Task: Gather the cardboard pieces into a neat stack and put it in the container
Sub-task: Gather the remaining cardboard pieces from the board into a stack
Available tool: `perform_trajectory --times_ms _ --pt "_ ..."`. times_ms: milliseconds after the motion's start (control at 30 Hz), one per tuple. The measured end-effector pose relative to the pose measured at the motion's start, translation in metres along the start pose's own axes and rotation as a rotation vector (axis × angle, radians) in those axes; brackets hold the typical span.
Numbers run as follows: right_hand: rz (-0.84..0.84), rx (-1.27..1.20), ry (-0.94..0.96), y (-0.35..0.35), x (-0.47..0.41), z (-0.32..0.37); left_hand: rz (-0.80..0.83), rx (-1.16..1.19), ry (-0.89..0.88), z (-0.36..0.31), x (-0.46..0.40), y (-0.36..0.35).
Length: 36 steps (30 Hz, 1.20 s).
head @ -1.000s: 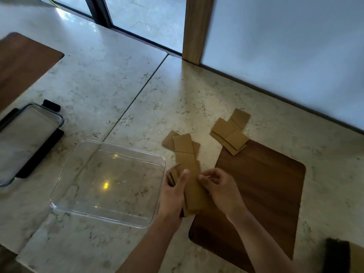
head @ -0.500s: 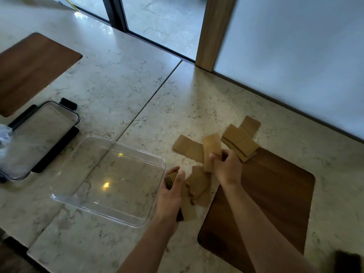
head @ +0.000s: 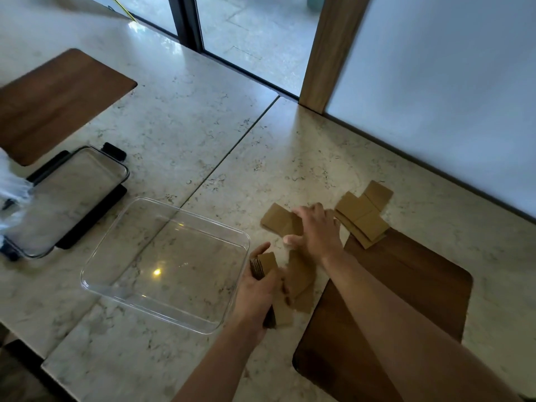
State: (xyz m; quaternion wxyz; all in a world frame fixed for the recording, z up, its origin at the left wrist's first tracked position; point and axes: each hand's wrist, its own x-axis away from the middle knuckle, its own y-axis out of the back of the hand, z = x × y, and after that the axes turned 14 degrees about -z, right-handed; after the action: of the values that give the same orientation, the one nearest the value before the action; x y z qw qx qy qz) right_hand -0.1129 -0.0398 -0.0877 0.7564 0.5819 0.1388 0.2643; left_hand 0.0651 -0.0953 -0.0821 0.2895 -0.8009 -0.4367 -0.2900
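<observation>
Brown cardboard pieces lie scattered on the marble table. My left hand (head: 256, 288) grips a small stack of cardboard pieces (head: 262, 265) held on edge, just right of the clear container (head: 165, 264). A few loose pieces (head: 300, 278) lie flat beside that hand. My right hand (head: 316, 230) rests palm down, fingers spread, on a flat cardboard piece (head: 278, 220) farther back. Another overlapping group of pieces (head: 364, 217) lies to the right of that hand. The container holds nothing.
A dark wooden placemat (head: 400, 309) lies under my right forearm; another placemat (head: 55, 100) is at the far left. A black-rimmed container lid (head: 66, 195) lies left of the container. A wall and wooden post (head: 327, 50) border the table at the back.
My right hand has let go of the piece it held upright and now lies flat on a piece farther back. The left hand keeps its stack. The camera view has shifted.
</observation>
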Motion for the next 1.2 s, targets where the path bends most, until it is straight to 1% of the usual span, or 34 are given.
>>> perform_trajectory --times_ms 67,133,167,200,267,300,333,400,467,500,533,567,600,633,700,733,767,800,833,867,900,967,1000,1033,1067,1200 --pt "-0.073 -0.155 -0.11 -0.001 0.0 -0.011 0.009 0.023 0.011 -0.003 0.002 -0.002" --pt "-0.121 -0.417 -0.292 0.004 0.006 -0.026 0.009 0.02 0.021 -0.004 0.003 -0.004" --pt "-0.138 -0.543 -0.36 0.007 0.011 -0.033 0.0 0.019 0.022 -0.005 0.003 -0.006" --pt "-0.162 -0.64 -0.389 0.014 0.02 -0.042 -0.016 0.015 0.019 -0.005 0.004 -0.009" --pt "-0.184 -0.732 -0.35 0.034 0.04 -0.059 -0.043 -0.013 0.005 -0.007 0.006 -0.017" --pt "-0.146 -0.741 -0.298 0.047 0.05 -0.066 -0.035 -0.04 0.004 -0.008 0.007 -0.021" --pt "-0.071 -0.749 -0.229 0.061 0.06 -0.073 -0.004 -0.065 0.017 -0.009 0.009 -0.024" --pt "0.144 -0.754 -0.076 0.088 0.08 -0.081 0.125 -0.169 0.107 -0.012 0.012 -0.029" --pt "0.358 -0.697 0.058 0.1 0.093 -0.077 0.354 -0.313 0.276 -0.014 0.019 -0.029" --pt "0.42 -0.667 0.109 0.099 0.098 -0.072 0.496 -0.348 0.339 -0.013 0.024 -0.028" --pt "0.433 -0.658 0.147 0.094 0.103 -0.065 0.619 -0.332 0.375 -0.011 0.027 -0.026" --pt "0.395 -0.685 0.163 0.087 0.107 -0.059 0.697 -0.283 0.392 -0.008 0.029 -0.022" --pt "0.32 -0.746 0.129 0.079 0.112 -0.054 0.725 -0.225 0.399 -0.006 0.03 -0.017" --pt "0.207 -0.824 0.043 0.07 0.115 -0.05 0.712 -0.174 0.396 -0.004 0.03 -0.009" --pt "-0.074 -0.921 -0.21 0.051 0.118 -0.046 0.632 -0.112 0.373 0.0 0.029 0.008" --pt "-0.189 -0.88 -0.329 0.041 0.116 -0.045 0.585 -0.101 0.36 0.003 0.029 0.015" --pt "-0.242 -0.773 -0.399 0.032 0.114 -0.041 0.525 -0.101 0.335 0.005 0.029 0.023" --pt "-0.229 -0.638 -0.409 0.022 0.112 -0.037 0.449 -0.1 0.306 0.007 0.029 0.028" --pt "-0.165 -0.508 -0.36 0.01 0.113 -0.032 0.372 -0.075 0.278 0.009 0.031 0.031" --pt "-0.098 -0.376 -0.282 -0.001 0.117 -0.024 0.311 -0.018 0.256 0.01 0.032 0.034" --pt "-0.069 -0.243 -0.199 -0.009 0.123 -0.015 0.271 0.062 0.246 0.011 0.033 0.036" --pt "-0.09 -0.042 -0.086 -0.023 0.138 -0.002 0.232 0.21 0.266 0.013 0.035 0.039" --pt "-0.127 -0.024 -0.075 -0.028 0.143 0.001 0.237 0.253 0.276 0.014 0.036 0.041" --pt "-0.157 -0.058 -0.1 -0.03 0.147 0.001 0.254 0.268 0.27 0.015 0.037 0.042" --pt "-0.182 -0.153 -0.159 -0.028 0.15 0.0 0.265 0.256 0.24 0.016 0.04 0.044" --pt "-0.19 -0.768 -0.568 0.003 0.148 -0.026 0.172 0.116 0.072 0.017 0.043 0.046"
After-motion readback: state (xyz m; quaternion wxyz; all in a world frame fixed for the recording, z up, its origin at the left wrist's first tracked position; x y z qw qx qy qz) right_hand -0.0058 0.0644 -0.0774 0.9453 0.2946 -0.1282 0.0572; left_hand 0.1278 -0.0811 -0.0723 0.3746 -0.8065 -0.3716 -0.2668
